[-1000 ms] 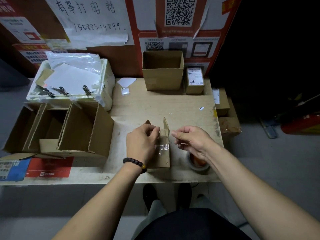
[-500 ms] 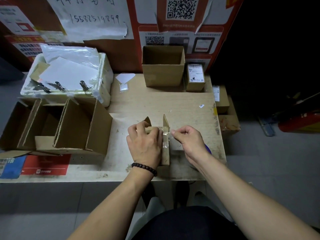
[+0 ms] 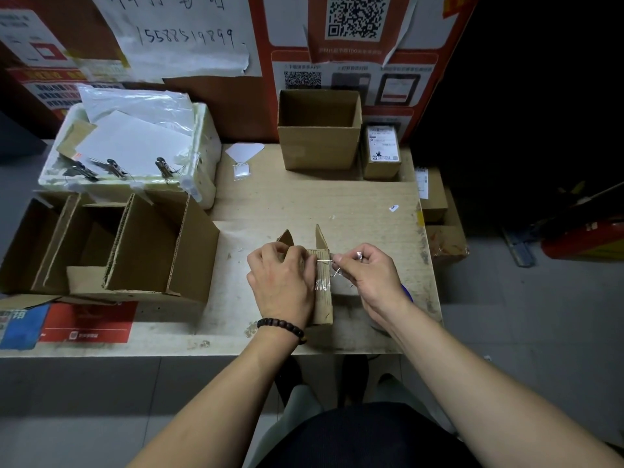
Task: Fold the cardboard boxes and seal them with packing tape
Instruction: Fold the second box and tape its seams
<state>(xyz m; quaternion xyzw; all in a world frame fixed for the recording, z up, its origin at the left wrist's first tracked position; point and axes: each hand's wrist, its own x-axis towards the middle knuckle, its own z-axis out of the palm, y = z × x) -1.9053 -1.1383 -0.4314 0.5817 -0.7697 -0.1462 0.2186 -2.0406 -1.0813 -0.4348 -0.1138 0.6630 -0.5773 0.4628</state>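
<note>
A small cardboard box (image 3: 323, 292) stands near the table's front edge, two flaps pointing up at its far end. My left hand (image 3: 282, 285) lies flat over its top and presses it down. My right hand (image 3: 368, 275) is just right of the box, fingers pinched on a strip of clear packing tape (image 3: 332, 265) that stretches onto the box's top. Shiny tape shows on the box's right side. The tape roll (image 3: 407, 293) lies behind my right wrist, mostly hidden.
A large open carton (image 3: 141, 251) lies on its side at the left, with a white foam box (image 3: 202, 157) of papers and clips behind it. An upright open box (image 3: 319, 143) and a labelled parcel (image 3: 383, 153) stand at the back wall. More parcels (image 3: 435, 197) sit off the table's right edge.
My left hand moved from pinching the box's left flap to lying flat on its top. My right hand came in against the box, drawing the tape across it.
</note>
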